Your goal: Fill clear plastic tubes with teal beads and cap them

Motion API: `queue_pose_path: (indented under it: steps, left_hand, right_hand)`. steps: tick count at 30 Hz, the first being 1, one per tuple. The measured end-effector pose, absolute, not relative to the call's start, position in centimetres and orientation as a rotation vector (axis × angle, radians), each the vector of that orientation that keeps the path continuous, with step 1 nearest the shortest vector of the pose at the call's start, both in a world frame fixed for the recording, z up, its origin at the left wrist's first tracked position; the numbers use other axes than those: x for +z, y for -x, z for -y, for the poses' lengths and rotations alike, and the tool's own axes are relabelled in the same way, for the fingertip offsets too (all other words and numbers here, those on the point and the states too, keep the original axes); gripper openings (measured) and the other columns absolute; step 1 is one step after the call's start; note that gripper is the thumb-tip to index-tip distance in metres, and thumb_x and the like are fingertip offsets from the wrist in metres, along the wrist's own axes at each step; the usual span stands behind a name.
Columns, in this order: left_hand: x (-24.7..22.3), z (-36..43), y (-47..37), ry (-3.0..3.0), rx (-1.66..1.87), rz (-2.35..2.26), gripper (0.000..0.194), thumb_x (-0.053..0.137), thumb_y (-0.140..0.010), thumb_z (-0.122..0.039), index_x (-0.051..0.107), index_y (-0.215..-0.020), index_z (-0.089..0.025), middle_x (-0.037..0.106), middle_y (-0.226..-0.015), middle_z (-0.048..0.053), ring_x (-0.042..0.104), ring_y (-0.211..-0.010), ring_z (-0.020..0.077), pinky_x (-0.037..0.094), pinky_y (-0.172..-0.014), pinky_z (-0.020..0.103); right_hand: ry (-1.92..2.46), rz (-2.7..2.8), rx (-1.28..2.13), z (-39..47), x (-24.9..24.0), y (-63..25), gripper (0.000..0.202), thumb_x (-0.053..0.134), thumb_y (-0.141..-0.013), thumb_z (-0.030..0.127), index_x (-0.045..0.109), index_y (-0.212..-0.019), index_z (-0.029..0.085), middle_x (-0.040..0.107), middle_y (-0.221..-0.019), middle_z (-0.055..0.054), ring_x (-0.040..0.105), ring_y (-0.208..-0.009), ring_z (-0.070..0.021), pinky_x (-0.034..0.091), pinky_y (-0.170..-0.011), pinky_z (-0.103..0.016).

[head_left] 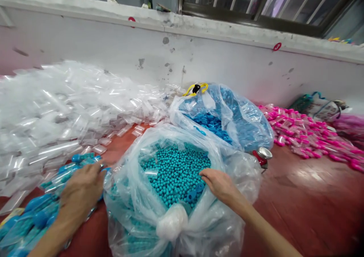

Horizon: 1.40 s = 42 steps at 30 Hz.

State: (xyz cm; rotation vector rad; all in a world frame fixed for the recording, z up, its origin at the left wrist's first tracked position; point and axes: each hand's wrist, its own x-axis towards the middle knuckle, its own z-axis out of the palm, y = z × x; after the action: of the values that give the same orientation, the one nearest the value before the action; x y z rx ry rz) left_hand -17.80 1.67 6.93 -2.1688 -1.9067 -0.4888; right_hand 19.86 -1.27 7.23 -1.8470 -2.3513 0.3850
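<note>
A large clear plastic bag (pixel 122 162) stands open in the middle, with many small teal beads (pixel 176 169) inside. A few blue caps (pixel 195 193) and clear pieces lie on the beads. At the bag's right inner side is my right hand (pixel 217 183), its fingers pressed together at the edge of the beads; what they hold, if anything, is hidden. To the left of the bag, my left hand (pixel 82 185) is blurred over a pile of clear tubes with blue caps and teal beads (pixel 36 211). Its fingers point down and I cannot make out their grip.
Behind stands another clear bag (pixel 250 124) of blue caps (pixel 210 124). A heap of clear empty tubes (pixel 65 109) fills the left side. Pink-capped tubes (pixel 307 131) lie at right on the red surface (pixel 307 200). A red jar with a silver lid (pixel 263 154) sits nearer.
</note>
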Motion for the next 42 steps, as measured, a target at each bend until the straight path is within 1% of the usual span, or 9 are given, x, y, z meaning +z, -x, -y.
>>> queue_pose_path:
  steps: [6, 10, 15, 19, 24, 28, 31, 36, 42]
  left_hand:
    - [5.3, -3.3, 8.3, 2.587, -0.070, 1.478, 0.023, 0.038, -0.081, -0.014, 0.057, -0.092, -0.021, 0.060, -0.085, 0.006, 0.052, -0.085, 0.0233, 0.038, -0.077, 0.037]
    - [3.1, -4.4, 6.5, 2.732, 0.058, 1.425, 0.031, 0.029, -0.082, -0.006, 0.055, -0.096, -0.018, 0.060, -0.093, 0.008, 0.054, -0.087, 0.0201, 0.038, -0.080, 0.035]
    - [2.5, -5.3, 5.7, 2.876, 0.098, 1.667, 0.033, 0.028, -0.081, -0.006, 0.043, -0.109, -0.015, 0.059, -0.099, 0.012, 0.056, -0.090, 0.0200, 0.040, -0.077, 0.031]
    - [2.5, -6.0, 3.7, 3.022, 0.172, 1.756, 0.019, 0.038, -0.079, -0.015, 0.048, -0.095, -0.016, 0.062, -0.084, 0.010, 0.059, -0.082, 0.0207, 0.041, -0.070, 0.028]
    - [1.8, -6.8, 0.0, 3.114, 0.142, 1.826, 0.010, 0.045, -0.074, -0.018, 0.055, -0.073, -0.016, 0.063, -0.079, 0.012, 0.059, -0.084, 0.0253, 0.041, -0.072, 0.032]
    - [0.6, -7.2, -2.8, 3.153, 0.017, 2.008, 0.010, 0.048, -0.070, -0.012, 0.055, -0.075, -0.015, 0.063, -0.084, 0.013, 0.057, -0.089, 0.0263, 0.039, -0.075, 0.032]
    - [-0.4, -7.7, -4.6, 3.192, -0.154, 2.195, 0.007, 0.048, -0.069, -0.010, 0.053, -0.070, -0.016, 0.061, -0.079, 0.009, 0.056, -0.087, 0.0244, 0.038, -0.074, 0.031]
    - [-1.2, -8.1, -5.5, 3.337, -0.576, 2.509, 0.009, 0.050, -0.071, -0.020, 0.047, -0.064, -0.017, 0.047, -0.058, -0.002, 0.052, -0.065, 0.0152, 0.039, -0.060, 0.024]
    - [-0.8, -7.2, -3.7, 3.562, -1.172, 2.695, 0.034, 0.052, -0.069, -0.045, 0.051, -0.089, -0.017, 0.048, -0.067, -0.003, 0.048, -0.054, 0.0089, 0.042, -0.053, 0.022]
  right_hand:
    - [2.125, 2.469, 0.221, 1.8, 6.2, -16.7, 0.024, 0.055, -0.079, 0.039, 0.063, -0.074, 0.016, 0.067, -0.070, -0.012, 0.063, -0.067, -0.0246, 0.037, -0.056, -0.029]
    - [2.060, 2.504, 0.261, 0.7, 4.4, -16.1, 0.018, 0.056, -0.079, 0.034, 0.061, -0.078, 0.017, 0.067, -0.074, -0.009, 0.062, -0.071, -0.0220, 0.035, -0.057, -0.027]
    - [1.988, 2.530, 0.161, -0.2, 5.0, -17.5, 0.014, 0.043, -0.085, 0.020, 0.056, -0.088, 0.021, 0.062, -0.088, -0.005, 0.056, -0.081, -0.0184, 0.034, -0.062, -0.027]
    - [1.528, 2.871, 0.264, 1.3, 4.5, -17.0, 0.012, 0.053, -0.080, 0.029, 0.056, -0.091, 0.023, 0.058, -0.094, -0.003, 0.050, -0.090, -0.0213, 0.035, -0.071, -0.031]
    - [1.629, 2.841, 0.274, 1.9, 2.9, -16.3, 0.016, 0.058, -0.076, 0.032, 0.057, -0.085, 0.019, 0.060, -0.093, -0.006, 0.052, -0.092, -0.0239, 0.036, -0.076, -0.033]
    - [1.954, 2.613, 0.298, -0.5, 3.1, -17.5, 0.014, 0.043, -0.084, 0.017, 0.053, -0.093, 0.016, 0.064, -0.079, -0.007, 0.060, -0.075, -0.0217, 0.037, -0.059, -0.028]
    - [2.089, 2.459, 0.246, -2.0, 3.0, -18.2, 0.026, 0.029, -0.085, 0.007, 0.050, -0.099, 0.014, 0.063, -0.086, -0.012, 0.061, -0.077, -0.0223, 0.037, -0.059, -0.028]
    - [2.097, 2.376, 0.315, -2.5, 2.0, -18.6, 0.020, 0.035, -0.086, 0.013, 0.051, -0.097, 0.015, 0.063, -0.091, -0.010, 0.060, -0.084, -0.0191, 0.038, -0.065, -0.025]
    - [2.141, 2.220, 0.398, -3.5, 2.6, -19.8, 0.022, 0.034, -0.088, 0.024, 0.054, -0.088, 0.016, 0.064, -0.090, -0.007, 0.059, -0.084, -0.0160, 0.037, -0.065, -0.022]
